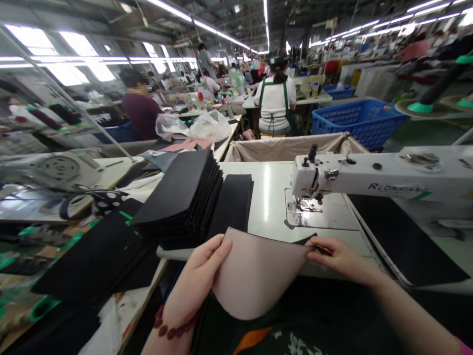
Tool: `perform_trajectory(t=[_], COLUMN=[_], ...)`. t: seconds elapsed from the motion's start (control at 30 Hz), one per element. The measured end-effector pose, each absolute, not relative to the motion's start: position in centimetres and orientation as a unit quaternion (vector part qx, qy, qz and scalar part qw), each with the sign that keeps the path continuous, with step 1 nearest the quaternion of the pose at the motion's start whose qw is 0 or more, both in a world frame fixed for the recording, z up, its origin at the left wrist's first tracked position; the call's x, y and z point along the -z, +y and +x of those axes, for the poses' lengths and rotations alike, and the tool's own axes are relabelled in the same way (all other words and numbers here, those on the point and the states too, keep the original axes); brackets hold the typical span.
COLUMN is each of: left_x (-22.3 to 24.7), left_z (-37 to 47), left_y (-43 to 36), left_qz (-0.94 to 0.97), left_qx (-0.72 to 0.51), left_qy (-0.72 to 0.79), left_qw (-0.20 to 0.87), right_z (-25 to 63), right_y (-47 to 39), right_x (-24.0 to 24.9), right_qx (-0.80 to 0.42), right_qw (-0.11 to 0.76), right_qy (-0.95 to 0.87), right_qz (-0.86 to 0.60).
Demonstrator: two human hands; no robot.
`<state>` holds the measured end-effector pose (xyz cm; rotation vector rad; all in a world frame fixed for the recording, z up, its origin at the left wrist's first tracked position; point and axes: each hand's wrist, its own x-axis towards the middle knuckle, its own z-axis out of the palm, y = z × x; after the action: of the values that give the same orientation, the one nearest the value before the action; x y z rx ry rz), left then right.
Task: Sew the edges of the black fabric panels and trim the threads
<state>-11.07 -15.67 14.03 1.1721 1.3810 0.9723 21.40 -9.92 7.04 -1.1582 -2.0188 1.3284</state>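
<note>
Between my two hands a piece of sheet material (258,276) bows downward, its pale pinkish side toward me and a thin dark edge along its top. My left hand (211,261) grips its left edge, thumb in front. At the upper right corner my right hand (332,254) pinches the sheet, where a bit of its black side shows. Beyond the hands, to the right, stands a white sewing machine (369,172) with its presser foot (308,206) over the metal plate. A thick stack of black panels (177,187) lies left of it, beside a lower black pile (234,197).
More black panels (402,236) lie under the machine arm. At the left are black sheets (96,261) and thread spools (44,308). A cloth-lined bin (281,148) and a blue basket (354,118) stand behind the table. Other people sit at machines farther back.
</note>
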Motion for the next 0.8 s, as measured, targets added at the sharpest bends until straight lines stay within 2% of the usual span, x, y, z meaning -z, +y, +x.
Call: perform_trajectory(t=[0.27,0.47,0.8], left_x=[-13.2,-12.4,-10.4], left_z=[-10.4,-10.7,-10.6], left_y=[-14.8,-13.2,-9.8], left_qz=[0.399,0.334,0.325], left_qx=[-0.438,-0.468,-0.424], left_qy=[0.530,0.526,0.553], left_qw=[0.606,0.627,0.639], right_z=[25.9,28.8,30.4], right_y=[-11.4,-11.9,-12.4], right_x=[-8.0,-8.2,-9.1], right_qx=[-0.514,-0.512,-0.478], right_qw=[0.193,0.174,0.221], right_qy=[-0.692,-0.663,-0.663], right_qz=[-0.469,-0.518,-0.532])
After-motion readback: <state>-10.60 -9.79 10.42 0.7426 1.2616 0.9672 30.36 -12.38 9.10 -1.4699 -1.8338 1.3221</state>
